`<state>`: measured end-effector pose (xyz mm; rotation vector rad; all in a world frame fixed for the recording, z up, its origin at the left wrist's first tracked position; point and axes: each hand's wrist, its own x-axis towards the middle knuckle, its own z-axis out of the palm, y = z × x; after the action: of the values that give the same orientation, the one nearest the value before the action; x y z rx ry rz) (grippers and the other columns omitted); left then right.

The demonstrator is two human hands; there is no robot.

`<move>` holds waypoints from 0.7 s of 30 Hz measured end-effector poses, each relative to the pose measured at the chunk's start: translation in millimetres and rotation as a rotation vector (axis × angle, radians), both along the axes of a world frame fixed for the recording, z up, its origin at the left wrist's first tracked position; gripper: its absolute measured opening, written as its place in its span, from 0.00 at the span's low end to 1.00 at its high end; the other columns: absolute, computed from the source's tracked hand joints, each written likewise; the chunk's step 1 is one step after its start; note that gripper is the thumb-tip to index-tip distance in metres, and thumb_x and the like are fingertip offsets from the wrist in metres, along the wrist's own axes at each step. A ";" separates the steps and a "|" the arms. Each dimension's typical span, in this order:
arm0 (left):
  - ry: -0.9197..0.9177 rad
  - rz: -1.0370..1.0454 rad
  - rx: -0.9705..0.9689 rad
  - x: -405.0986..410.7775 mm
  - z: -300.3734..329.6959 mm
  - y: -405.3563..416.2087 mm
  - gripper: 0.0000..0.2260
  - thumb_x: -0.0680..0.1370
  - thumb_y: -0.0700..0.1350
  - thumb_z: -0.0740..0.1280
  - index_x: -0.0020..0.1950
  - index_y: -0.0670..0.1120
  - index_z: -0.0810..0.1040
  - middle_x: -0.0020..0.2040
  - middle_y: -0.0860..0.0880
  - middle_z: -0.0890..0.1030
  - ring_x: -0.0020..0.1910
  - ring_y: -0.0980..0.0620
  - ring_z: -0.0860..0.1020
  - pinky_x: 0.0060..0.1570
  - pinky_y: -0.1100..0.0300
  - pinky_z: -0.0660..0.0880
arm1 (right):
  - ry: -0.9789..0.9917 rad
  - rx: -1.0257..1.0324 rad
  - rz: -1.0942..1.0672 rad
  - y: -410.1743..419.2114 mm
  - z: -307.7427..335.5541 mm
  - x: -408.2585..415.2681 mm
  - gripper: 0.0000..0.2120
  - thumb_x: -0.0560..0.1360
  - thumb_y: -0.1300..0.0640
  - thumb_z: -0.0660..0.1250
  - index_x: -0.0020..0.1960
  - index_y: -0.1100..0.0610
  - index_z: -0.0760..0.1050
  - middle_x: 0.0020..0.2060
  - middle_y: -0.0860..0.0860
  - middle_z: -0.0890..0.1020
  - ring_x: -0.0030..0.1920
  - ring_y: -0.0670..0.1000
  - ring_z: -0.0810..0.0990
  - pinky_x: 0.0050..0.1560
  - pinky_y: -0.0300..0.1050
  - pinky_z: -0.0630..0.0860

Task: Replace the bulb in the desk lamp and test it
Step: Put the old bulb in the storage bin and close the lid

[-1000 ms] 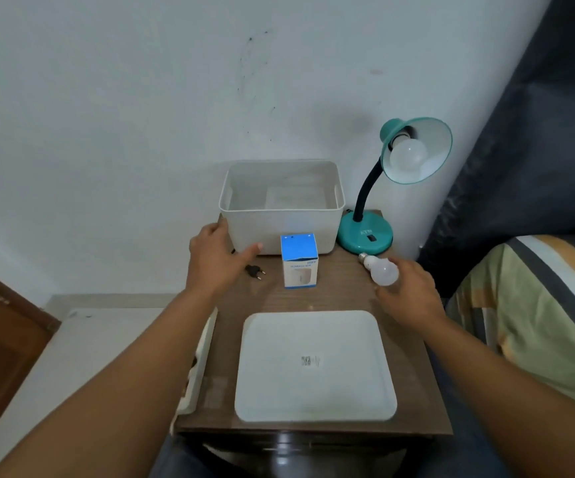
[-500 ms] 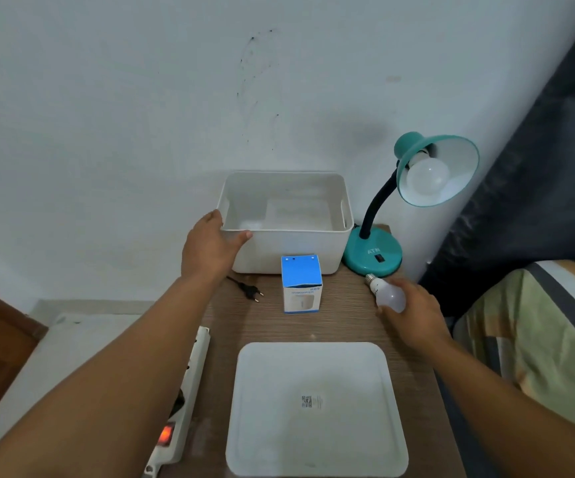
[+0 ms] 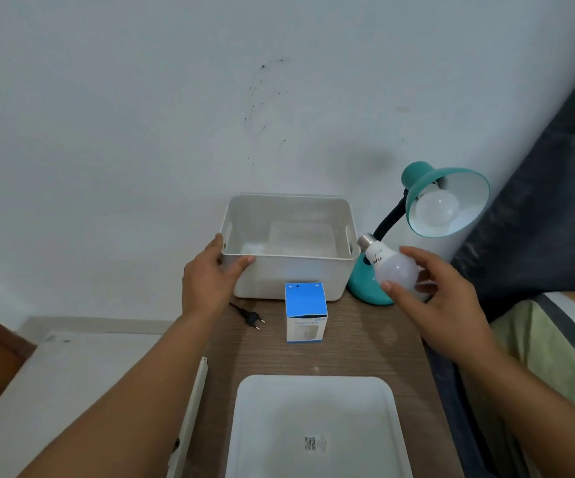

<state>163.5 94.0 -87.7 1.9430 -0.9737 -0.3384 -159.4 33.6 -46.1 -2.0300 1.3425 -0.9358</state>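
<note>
A teal desk lamp point(image 3: 427, 188) stands at the back right of the small wooden table point(image 3: 355, 350), with a white bulb point(image 3: 438, 210) sitting in its shade. My right hand point(image 3: 438, 301) holds a second white bulb point(image 3: 391, 267) in the air in front of the lamp base, its metal screw end pointing up and left toward the bin. My left hand point(image 3: 206, 281) grips the front left corner of the white plastic bin point(image 3: 289, 270). A blue and white bulb box point(image 3: 305, 312) stands in front of the bin. The lamp's black plug point(image 3: 253, 317) lies loose on the table.
A white lid point(image 3: 317, 426) lies flat on the near part of the table. A white power strip point(image 3: 193, 408) runs along the table's left edge. A bed with a striped cover point(image 3: 555, 357) is at the right, and a dark curtain point(image 3: 555, 167) hangs behind it.
My right hand has lifted the spare bulb off the table and up beside the lamp base. My left hand has stayed on the bin's corner. The view has tilted upward.
</note>
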 end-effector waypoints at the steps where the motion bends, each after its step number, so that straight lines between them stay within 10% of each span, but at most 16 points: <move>1: 0.017 0.004 -0.007 -0.5 0.0 0.0 0.33 0.74 0.56 0.74 0.76 0.49 0.69 0.65 0.50 0.80 0.60 0.54 0.79 0.58 0.61 0.74 | -0.014 -0.014 0.003 -4.2 6.9 9.0 0.25 0.71 0.48 0.75 0.66 0.42 0.72 0.56 0.40 0.76 0.52 0.43 0.77 0.50 0.36 0.74; 8: 0.074 0.017 -0.029 -1.4 -0.7 0.1 0.33 0.73 0.55 0.76 0.75 0.50 0.70 0.61 0.50 0.83 0.52 0.61 0.77 0.47 0.74 0.69 | 0.035 -0.027 0.053 -56.5 8.2 73.1 0.27 0.71 0.45 0.74 0.68 0.46 0.72 0.59 0.45 0.78 0.51 0.45 0.76 0.47 0.31 0.72; 11: 0.074 0.026 -0.035 0.1 -2.6 -0.7 0.33 0.72 0.55 0.76 0.75 0.50 0.70 0.60 0.51 0.84 0.52 0.63 0.76 0.44 0.80 0.65 | 0.171 -0.001 0.044 -77.6 -1.1 91.4 0.29 0.71 0.41 0.72 0.69 0.45 0.71 0.61 0.47 0.79 0.58 0.52 0.77 0.56 0.51 0.76; 17: 0.105 0.046 -0.058 3.8 -14.0 1.1 0.35 0.70 0.59 0.77 0.74 0.53 0.71 0.59 0.51 0.84 0.56 0.59 0.80 0.56 0.67 0.72 | 0.573 0.037 -0.003 -92.0 -6.8 113.0 0.27 0.73 0.37 0.67 0.70 0.42 0.69 0.57 0.51 0.80 0.64 0.56 0.70 0.61 0.54 0.65; 21: 0.102 0.054 -0.040 2.8 -11.2 0.3 0.34 0.70 0.57 0.77 0.74 0.51 0.72 0.58 0.52 0.84 0.53 0.64 0.78 0.46 0.84 0.65 | 0.641 0.096 -0.008 -100.5 -8.4 118.4 0.27 0.72 0.37 0.67 0.70 0.40 0.68 0.57 0.50 0.80 0.65 0.56 0.68 0.61 0.54 0.63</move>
<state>166.3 94.4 -98.9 1.8935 -0.8545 -0.3808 -41.0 -67.0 -54.5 -2.3459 1.6666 -0.2017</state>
